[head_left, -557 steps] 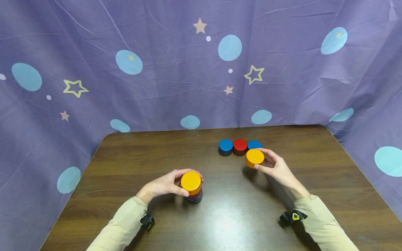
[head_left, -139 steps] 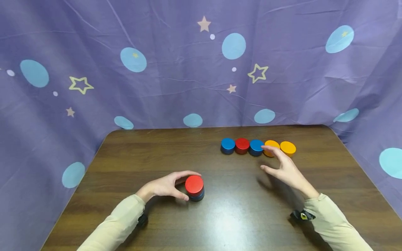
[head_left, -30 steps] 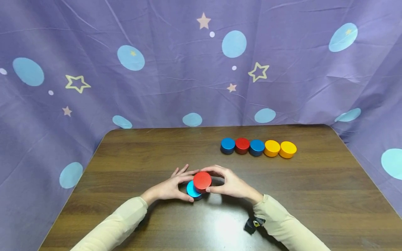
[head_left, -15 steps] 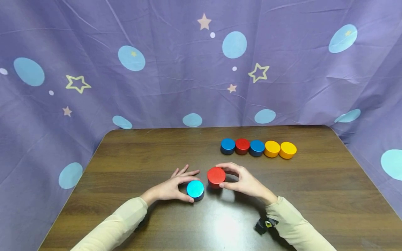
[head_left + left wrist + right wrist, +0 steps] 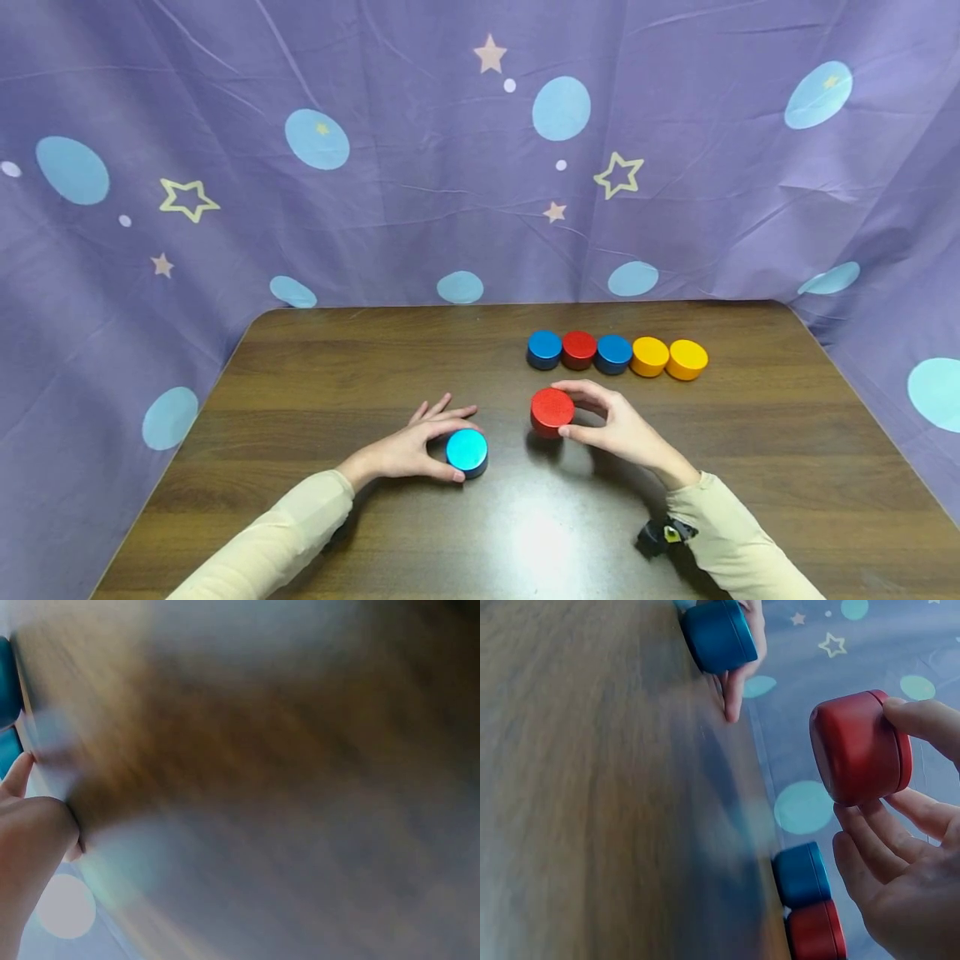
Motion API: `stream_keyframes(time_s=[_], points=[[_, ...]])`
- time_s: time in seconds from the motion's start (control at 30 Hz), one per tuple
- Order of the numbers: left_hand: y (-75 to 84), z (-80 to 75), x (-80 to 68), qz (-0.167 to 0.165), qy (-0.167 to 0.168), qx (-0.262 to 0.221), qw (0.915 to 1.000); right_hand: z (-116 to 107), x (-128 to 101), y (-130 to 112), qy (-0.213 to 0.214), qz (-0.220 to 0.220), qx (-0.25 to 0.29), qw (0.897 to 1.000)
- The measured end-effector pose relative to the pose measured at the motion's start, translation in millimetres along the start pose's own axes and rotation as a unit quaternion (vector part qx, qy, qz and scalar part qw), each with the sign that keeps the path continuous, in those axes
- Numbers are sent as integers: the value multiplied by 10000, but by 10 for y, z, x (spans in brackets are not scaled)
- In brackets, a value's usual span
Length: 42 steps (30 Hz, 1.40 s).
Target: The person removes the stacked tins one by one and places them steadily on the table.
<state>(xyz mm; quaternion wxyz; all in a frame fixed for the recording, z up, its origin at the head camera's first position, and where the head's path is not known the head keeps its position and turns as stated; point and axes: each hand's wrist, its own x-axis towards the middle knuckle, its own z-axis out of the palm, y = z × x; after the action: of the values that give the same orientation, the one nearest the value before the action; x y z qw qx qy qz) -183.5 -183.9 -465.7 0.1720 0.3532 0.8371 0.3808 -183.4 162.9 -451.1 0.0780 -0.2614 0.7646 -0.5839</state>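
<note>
My right hand [image 5: 592, 421] grips a red round puck [image 5: 552, 411] between thumb and fingers, lifted a little above the table; the right wrist view shows the same red puck [image 5: 861, 748] in my fingers [image 5: 922, 720]. My left hand [image 5: 420, 442] curls round a blue puck [image 5: 467, 452] that sits on the table, and that blue puck [image 5: 718, 635] also shows in the right wrist view. The left wrist view is blurred, showing only part of my left hand [image 5: 30, 840] and wood.
A row of pucks lies at the back right of the brown table [image 5: 337, 367]: blue [image 5: 543, 349], red [image 5: 578, 349], blue [image 5: 613, 353], orange [image 5: 648, 356], orange [image 5: 686, 359]. A purple star-and-dot cloth [image 5: 375, 167] hangs behind and around the table.
My right hand has lifted the red puck off the blue one and carried it to the right and farther back. My left hand has stayed on the blue puck.
</note>
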Motion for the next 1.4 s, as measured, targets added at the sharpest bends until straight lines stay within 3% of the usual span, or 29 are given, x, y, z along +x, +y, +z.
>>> stream_keyframes(time_s=[0.5,0.77,1.0,1.4], points=[[-11,-5,-3,-29,6,-87,10000,-366,-224,109,291,79,-461,9985],[-13,-3,-6,9,37,-61,10000,-675,-370,152,779,-33,-636,9949],[6,-10,-11,-24,2,-78,10000,-965,-513,112,1222,138,-932,9880],[-3,-8,-13,-29,-6,-68,10000,-1307,-690,92,1751,145,-1219,9769]])
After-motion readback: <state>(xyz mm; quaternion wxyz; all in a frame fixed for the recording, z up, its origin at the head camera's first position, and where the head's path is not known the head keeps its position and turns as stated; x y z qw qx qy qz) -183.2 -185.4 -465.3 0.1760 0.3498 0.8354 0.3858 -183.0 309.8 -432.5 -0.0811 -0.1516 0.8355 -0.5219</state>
